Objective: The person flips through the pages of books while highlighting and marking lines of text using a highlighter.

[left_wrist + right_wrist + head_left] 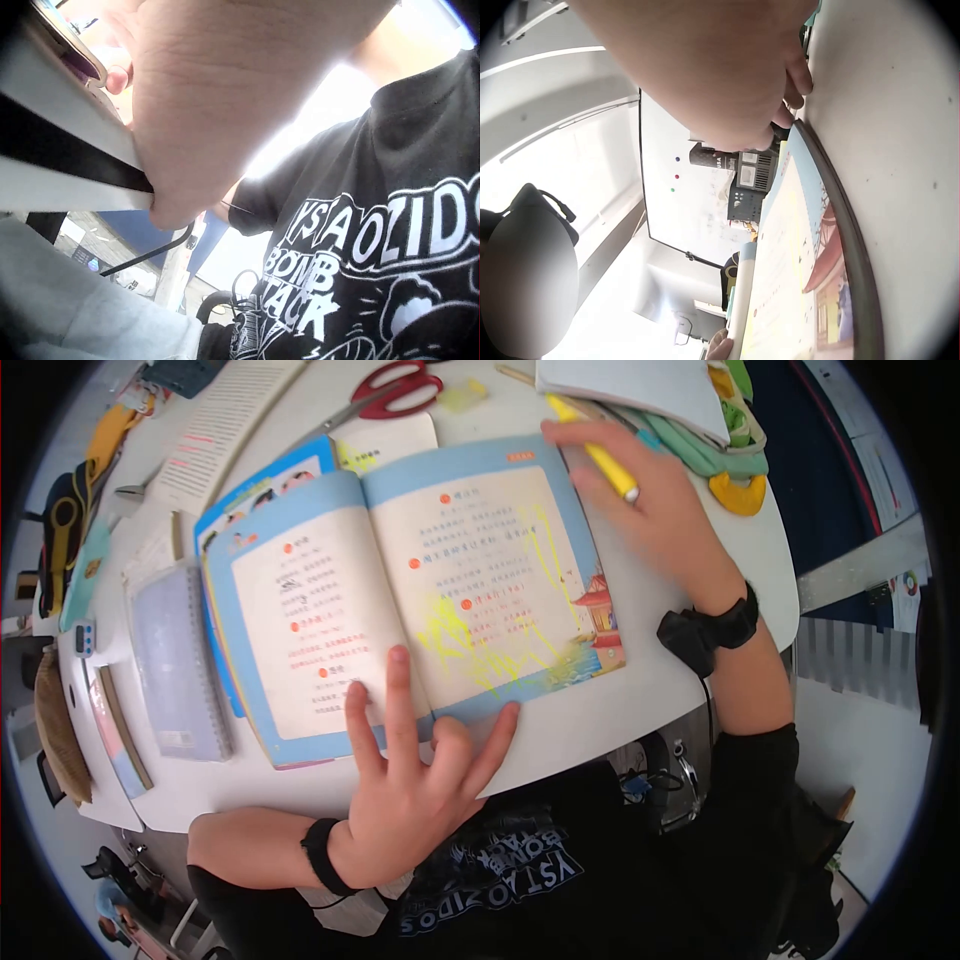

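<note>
An open book [400, 545] with blue page borders and printed text lies on the white table, its right page streaked with yellow marks. My left hand [410, 780] rests on the lower edge of the book near the spine, fingers spread. In the left wrist view, the underside of that hand [217, 97] fills the top. My right hand [655, 510] is by the book's upper right corner and holds a yellow highlighter [597, 452]. The right wrist view shows this hand [712, 67] beside the book's edge, the highlighter hidden.
Red-handled scissors [400, 392] lie beyond the book. A spiral notebook [178, 660] sits at left, below a sheet of printed text [225, 435]. White paper [635, 390] lies on a green pouch [740, 455] at upper right. The table's near edge [560, 750] runs before my torso.
</note>
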The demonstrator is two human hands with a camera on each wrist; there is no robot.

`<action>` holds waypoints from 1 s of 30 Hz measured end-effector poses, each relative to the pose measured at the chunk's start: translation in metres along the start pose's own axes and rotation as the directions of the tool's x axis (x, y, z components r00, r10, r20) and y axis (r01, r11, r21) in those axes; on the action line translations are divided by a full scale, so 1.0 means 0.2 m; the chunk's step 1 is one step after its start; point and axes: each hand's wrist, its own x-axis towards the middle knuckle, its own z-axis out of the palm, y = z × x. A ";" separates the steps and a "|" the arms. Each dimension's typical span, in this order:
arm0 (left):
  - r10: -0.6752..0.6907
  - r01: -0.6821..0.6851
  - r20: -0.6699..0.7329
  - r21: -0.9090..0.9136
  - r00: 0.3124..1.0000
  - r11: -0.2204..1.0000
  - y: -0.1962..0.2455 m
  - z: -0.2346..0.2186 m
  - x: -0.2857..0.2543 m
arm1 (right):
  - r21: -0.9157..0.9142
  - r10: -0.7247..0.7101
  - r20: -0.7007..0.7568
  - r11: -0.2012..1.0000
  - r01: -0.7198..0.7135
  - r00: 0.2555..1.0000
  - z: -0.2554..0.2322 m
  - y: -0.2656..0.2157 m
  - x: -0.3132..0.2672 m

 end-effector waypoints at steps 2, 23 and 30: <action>0.053 -0.054 0.042 0.017 0.998 0.998 0.00 0.01 -0.02 | -0.100 0.076 0.160 0.993 -0.061 0.984 -0.02 -0.06 -0.02; 0.033 -0.032 -0.131 0.009 0.991 0.999 -0.04 0.08 -0.10 | -0.049 0.117 0.100 0.992 -0.112 0.988 0.00 -0.31 0.04; 0.044 -0.039 -0.237 0.023 0.971 0.999 -0.02 0.04 -0.13 | 0.516 0.149 0.081 0.840 -0.170 0.985 0.02 -0.20 -0.08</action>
